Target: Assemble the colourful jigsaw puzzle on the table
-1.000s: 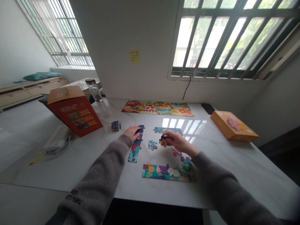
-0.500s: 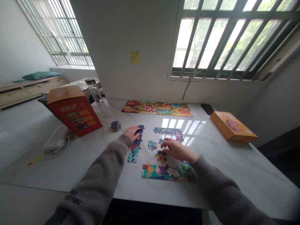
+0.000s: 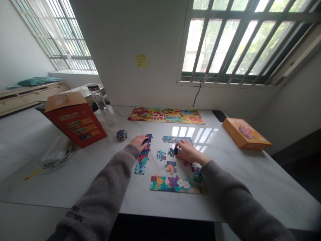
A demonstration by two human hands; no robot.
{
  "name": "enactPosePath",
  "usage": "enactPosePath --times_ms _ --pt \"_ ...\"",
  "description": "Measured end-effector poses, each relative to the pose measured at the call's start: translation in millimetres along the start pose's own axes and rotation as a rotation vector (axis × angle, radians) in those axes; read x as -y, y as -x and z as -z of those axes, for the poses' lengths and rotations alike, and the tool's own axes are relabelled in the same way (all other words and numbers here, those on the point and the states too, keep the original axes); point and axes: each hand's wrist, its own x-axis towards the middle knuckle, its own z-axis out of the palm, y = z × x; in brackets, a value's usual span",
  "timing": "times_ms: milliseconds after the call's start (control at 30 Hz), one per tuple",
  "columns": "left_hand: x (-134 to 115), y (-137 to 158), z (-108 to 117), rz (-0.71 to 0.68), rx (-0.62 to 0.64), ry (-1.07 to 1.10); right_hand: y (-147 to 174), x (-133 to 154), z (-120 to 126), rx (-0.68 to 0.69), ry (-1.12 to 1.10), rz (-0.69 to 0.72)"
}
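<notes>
My left hand [image 3: 139, 143] lies with fingers stretched over the upper part of a joined puzzle strip [image 3: 141, 164] in dark blue, red and teal. My right hand [image 3: 187, 152] pinches the right edge of a dark blue puzzle piece [image 3: 172, 152] on the table. Beside that are a loose teal piece [image 3: 161, 154] and a blue piece with an orange curved shape [image 3: 171, 167]. A joined top strip [image 3: 173, 139] is partly covered by my right hand. Nearest me lies a bottom strip with a white rabbit [image 3: 184, 183]. A purple piece [image 3: 187, 163] shows below my right hand.
A small stack of puzzle pieces [image 3: 121, 135] sits left of my left hand. Farther back lies an assembled farm-and-animal puzzle [image 3: 160, 115]. A red box [image 3: 82, 125], a glass bottle [image 3: 99, 98], a white power strip [image 3: 55, 150], an orange box [image 3: 245, 134] and a black phone [image 3: 219, 115] surround the work.
My right hand has shifted slightly up and its fingers have closed at the dark blue piece's edge. The purple piece beneath it is now uncovered. My left hand stays on its strip.
</notes>
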Motion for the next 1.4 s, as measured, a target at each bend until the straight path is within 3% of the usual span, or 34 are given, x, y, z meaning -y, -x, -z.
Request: enactPosePath --times_ms 233,400,567,700,833,967,1100,1267,1400 --pt "-26 -1 18 0.027 -0.085 0.033 -4 7 2 -0.030 -0.345 -0.005" --pt "-67 0 31 0.052 -0.040 0.388 -12 22 14 -0.134 -0.455 0.058" --pt "-97 2 26 0.050 0.077 0.645 -26 45 24 -0.132 -0.569 0.108" --pt "-102 0 24 0.088 0.065 0.789 -38 54 25 -0.178 -0.523 0.166" --pt "-97 -3 23 0.191 -0.029 0.908 -41 61 23 -0.274 -0.327 0.272" --pt "-93 -5 16 0.229 -0.084 0.959 -38 68 19 -0.274 -0.169 0.357" --pt "-85 -6 14 0.230 -0.096 0.915 -44 65 16 -0.271 -0.049 0.307" --pt "-54 -6 23 0.215 -0.276 0.408 -68 51 8 -0.207 0.044 0.290" --pt "-32 -5 20 0.070 -0.146 0.146 -93 46 -5 -0.130 0.086 0.279"
